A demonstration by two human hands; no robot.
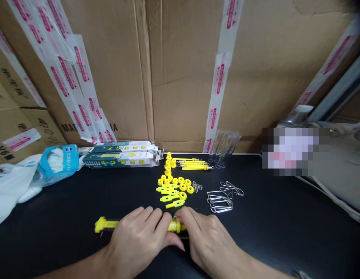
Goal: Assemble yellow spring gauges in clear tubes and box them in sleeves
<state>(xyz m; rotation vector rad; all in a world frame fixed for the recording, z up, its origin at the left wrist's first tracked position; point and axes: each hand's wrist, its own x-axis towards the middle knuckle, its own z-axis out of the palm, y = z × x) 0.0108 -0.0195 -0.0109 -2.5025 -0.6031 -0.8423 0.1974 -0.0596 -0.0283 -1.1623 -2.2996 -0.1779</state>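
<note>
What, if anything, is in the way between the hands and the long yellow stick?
Nothing that I can see. The left hand is wrapped around the yellow stick, and the right hand holds its other end. The loose yellow parts lie beyond them, not between.

The long, thin yellow tool [174, 226] points left and right over the near part of the black table [273, 228], its knobby left end sticking out past the left hand [139, 236], its middle hidden there, and its right end in the right hand [210, 236].
</note>
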